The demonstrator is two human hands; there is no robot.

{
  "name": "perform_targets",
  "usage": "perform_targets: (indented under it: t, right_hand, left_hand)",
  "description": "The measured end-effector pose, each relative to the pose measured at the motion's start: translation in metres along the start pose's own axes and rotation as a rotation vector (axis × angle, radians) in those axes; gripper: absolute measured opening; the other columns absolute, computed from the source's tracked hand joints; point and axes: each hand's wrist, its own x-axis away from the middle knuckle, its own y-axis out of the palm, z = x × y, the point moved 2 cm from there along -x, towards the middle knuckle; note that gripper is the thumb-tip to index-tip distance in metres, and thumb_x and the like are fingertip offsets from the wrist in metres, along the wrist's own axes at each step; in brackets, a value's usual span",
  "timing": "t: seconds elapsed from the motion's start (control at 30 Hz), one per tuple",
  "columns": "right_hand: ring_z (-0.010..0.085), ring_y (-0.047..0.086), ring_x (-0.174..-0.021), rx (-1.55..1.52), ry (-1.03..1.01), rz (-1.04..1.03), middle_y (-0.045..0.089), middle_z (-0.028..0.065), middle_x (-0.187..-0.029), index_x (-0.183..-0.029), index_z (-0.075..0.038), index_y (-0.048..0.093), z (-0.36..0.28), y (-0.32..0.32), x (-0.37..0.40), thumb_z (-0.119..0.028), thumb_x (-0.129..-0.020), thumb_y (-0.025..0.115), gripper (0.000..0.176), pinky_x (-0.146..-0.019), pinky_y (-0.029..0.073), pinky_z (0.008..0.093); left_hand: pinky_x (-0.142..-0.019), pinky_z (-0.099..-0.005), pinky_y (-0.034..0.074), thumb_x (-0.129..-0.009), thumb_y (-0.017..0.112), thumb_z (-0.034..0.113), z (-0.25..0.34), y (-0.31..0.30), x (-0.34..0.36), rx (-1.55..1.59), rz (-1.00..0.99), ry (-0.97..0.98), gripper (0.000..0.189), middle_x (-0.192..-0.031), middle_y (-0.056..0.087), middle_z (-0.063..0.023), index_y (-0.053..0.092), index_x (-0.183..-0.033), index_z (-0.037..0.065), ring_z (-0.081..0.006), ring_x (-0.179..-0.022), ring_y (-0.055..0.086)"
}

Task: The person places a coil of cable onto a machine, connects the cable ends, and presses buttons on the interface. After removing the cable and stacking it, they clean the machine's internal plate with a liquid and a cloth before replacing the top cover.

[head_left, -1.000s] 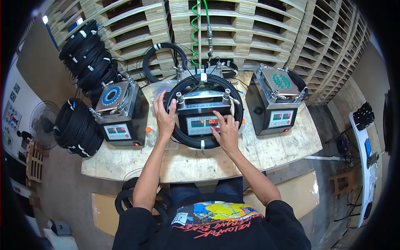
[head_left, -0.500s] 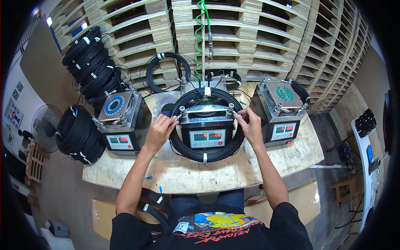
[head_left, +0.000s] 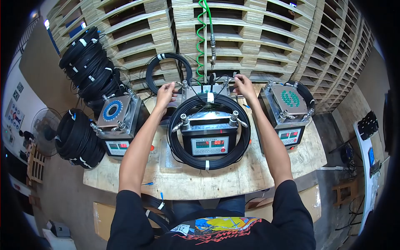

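Observation:
Both my hands are at the rear corners of the middle machine [head_left: 210, 146], a dark box with a red digital display. My left hand [head_left: 166, 96] has its fingers curled at the rear left clamp lever [head_left: 179, 84]. On the other side, my right hand [head_left: 245, 88] pinches at the rear right clamp lever [head_left: 234, 75]; its fingertips partly cover the contact. A large coil of black cable [head_left: 171, 143], tied with white tape, hangs around the machine's front. Two front clamp knobs [head_left: 185, 117] stand inside the coil, their levers pointing outward.
Similar machines stand at left [head_left: 118, 146] and right [head_left: 289, 135], with blue and green pieces on their top plates. Stacked black cable coils [head_left: 79, 139] are at far left. A green coiled air hose [head_left: 201, 41] hangs before wooden pallets [head_left: 266, 33]. A clear plastic tray [head_left: 171, 160] lies on the table.
Both hands have left the front clamp levers and moved back to the rear corners of the middle machine. Its right-hand display reading has changed.

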Motion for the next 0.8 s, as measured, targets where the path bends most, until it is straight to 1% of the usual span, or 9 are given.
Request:
perform_targets:
  t: [0.1,0.13,0.3,0.5,0.53,0.57,0.63,0.73,0.8]
  right_hand:
    - [0.013,0.062,-0.054,-0.056,0.176,-0.025,0.064,0.0047,-0.073,-0.129,-0.004,0.058,0.016,0.01,-0.025,-0.026,-0.104,0.058,0.033,-0.043,0.046,0.0276]
    - [0.0129,0.06,-0.051,-0.029,0.211,-0.056,0.063,0.004,-0.071,-0.129,-0.003,0.058,0.022,0.011,-0.03,-0.028,-0.104,0.058,0.034,-0.042,0.045,0.0274]
    - [0.0116,0.051,-0.043,0.023,0.251,-0.199,0.056,0.0014,-0.061,-0.101,-0.004,0.059,0.027,0.014,-0.038,-0.033,-0.108,0.051,0.031,-0.037,0.034,0.0267]
    - [0.0107,0.047,-0.041,-0.043,0.277,-0.137,0.049,-0.0008,-0.058,-0.099,-0.005,0.058,0.035,0.02,-0.038,-0.034,-0.109,0.05,0.032,-0.036,0.031,0.027]
    - [0.0112,0.046,-0.04,-0.064,0.295,-0.123,0.049,-0.0004,-0.058,-0.099,-0.005,0.058,0.033,0.021,-0.037,-0.035,-0.108,0.05,0.032,-0.036,0.031,0.0272]
    - [0.0135,0.05,-0.04,-0.072,0.299,-0.127,0.049,0.0008,-0.058,-0.099,-0.004,0.058,0.03,0.02,-0.036,-0.034,-0.108,0.051,0.032,-0.036,0.035,0.0285]
    - [0.0181,0.058,-0.044,-0.079,0.179,-0.21,0.054,0.0038,-0.059,-0.105,-0.003,0.059,0.049,0.013,-0.046,-0.032,-0.107,0.052,0.03,-0.038,0.044,0.0308]
    - [0.0196,0.063,-0.055,-0.136,0.271,-0.182,0.063,0.0086,-0.073,-0.128,-0.008,0.05,0.031,0.007,-0.031,-0.027,-0.108,0.051,0.028,-0.047,0.051,0.0307]
    - [0.0212,0.066,-0.059,-0.124,0.271,-0.159,0.068,0.0138,-0.081,-0.141,-0.009,0.04,0.023,-0.002,-0.024,-0.022,-0.105,0.057,0.042,-0.048,0.054,0.0326]
  left_hand:
    - [-0.056,-0.0242,0.043,-0.098,0.065,0.05,-0.003,0.015,-0.022,0.077,0.009,-0.271,0.043,-0.086,0.065,-0.0005,0.066,-0.113,0.01,-0.0096,-0.066,0.055]
    - [-0.053,-0.0234,0.039,-0.098,0.064,0.052,-0.003,0.02,-0.024,0.073,0.008,-0.279,0.04,-0.079,0.06,0.0023,0.065,-0.102,0.012,-0.0085,-0.062,0.049]
    - [-0.048,-0.024,0.032,-0.101,0.061,0.05,-0.022,0.032,-0.037,0.211,-0.066,-0.147,0.036,-0.066,0.05,0.008,0.056,-0.087,0.017,-0.0057,-0.052,0.041]
    - [-0.047,-0.0226,0.029,-0.106,0.055,0.044,-0.018,0.034,-0.031,0.211,-0.126,-0.035,0.036,-0.064,0.047,0.0053,0.053,-0.085,0.014,-0.0068,-0.049,0.038]
    - [-0.047,-0.0225,0.031,-0.107,0.054,0.041,-0.02,0.032,-0.036,0.211,-0.135,-0.054,0.034,-0.066,0.049,0.0042,0.058,-0.092,0.011,-0.0066,-0.052,0.041]
    - [-0.051,-0.023,0.038,-0.107,0.055,0.035,-0.02,0.029,-0.041,0.246,-0.174,-0.07,0.03,-0.074,0.055,0.0015,0.063,-0.114,0.007,-0.0084,-0.059,0.048]
    - [-0.061,-0.0261,0.049,-0.106,0.057,0.026,-0.01,0.021,-0.032,0.149,-0.203,-0.015,0.041,-0.089,0.064,-0.0038,0.053,-0.141,0.006,-0.0129,-0.074,0.061]
    - [-0.07,-0.0284,0.056,-0.103,0.058,0.012,0.023,-0.004,0.023,0.071,-0.205,-0.006,0.052,-0.111,0.068,-0.0126,0.041,-0.152,0.008,-0.0182,-0.088,0.069]
    - [-0.077,-0.0291,0.056,-0.102,0.058,0.013,0.037,-0.041,0.068,-0.067,-0.32,0.085,0.052,-0.12,0.066,-0.013,0.043,-0.152,0.009,-0.0177,-0.095,0.069]
